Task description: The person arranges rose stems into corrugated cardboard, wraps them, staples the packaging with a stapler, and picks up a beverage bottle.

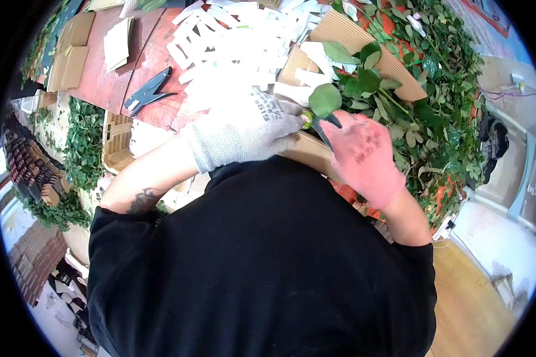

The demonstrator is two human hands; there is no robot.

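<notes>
My left hand, in a pale grey-white knitted glove with dark print, is closed at the near table edge. Its fingertips pinch a green leafy stem, partly hidden by the glove. My right hand, in a pink glove with dark smudges, is just right of it, fingers curled around a small dark object whose kind I cannot make out. A broad green leaf rises between the two hands. Just beyond lie white paper pieces and a sheet of corrugated cardboard.
Cut green stems and leaves heap up on the right. Many white paper strips cover the middle of the red table. A black plier-like stapler and cardboard pieces lie left. A yellow plastic basket stands below the left edge.
</notes>
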